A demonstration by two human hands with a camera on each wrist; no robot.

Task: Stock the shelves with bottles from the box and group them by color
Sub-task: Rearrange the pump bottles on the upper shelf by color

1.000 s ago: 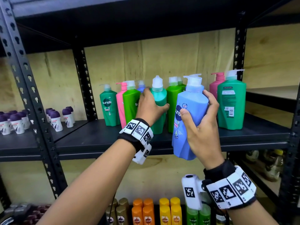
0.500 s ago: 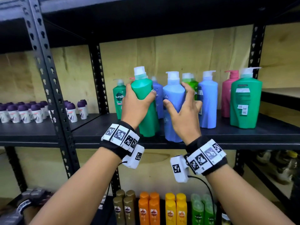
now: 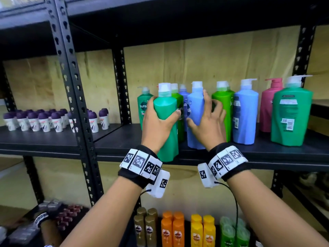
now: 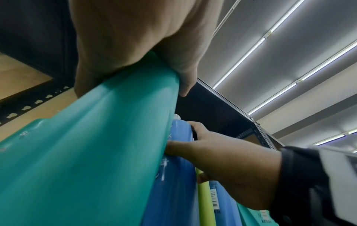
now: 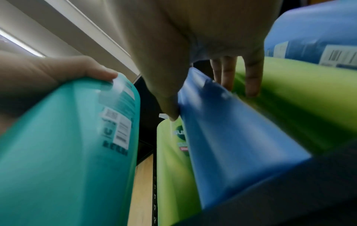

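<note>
My left hand (image 3: 156, 125) grips a teal-green pump bottle (image 3: 166, 122) round its body and holds it upright at the front edge of the black shelf (image 3: 267, 155). The left wrist view shows the same bottle (image 4: 86, 152) under my palm (image 4: 125, 38). A light blue bottle (image 3: 195, 114) stands on the shelf just to the right. My right hand (image 3: 206, 129) touches it, thumb on its left face, fingers straight and spread along its right side. In the right wrist view those fingers (image 5: 251, 79) lie between the blue bottle (image 5: 231, 137) and a lime green bottle (image 5: 299, 99).
More bottles stand on the shelf: dark green (image 3: 143, 107), lime green (image 3: 222, 104), blue (image 3: 245, 113), pink (image 3: 268, 107) and green (image 3: 292, 118). Purple-capped roll-ons (image 3: 53, 120) fill the left bay beyond an upright post (image 3: 76, 104). Brown, orange, yellow and green bottles (image 3: 178, 229) stand below.
My right hand has set the blue bottle down on the shelf and its fingers have spread off it. My left hand has drawn the teal-green bottle forward to the shelf edge.
</note>
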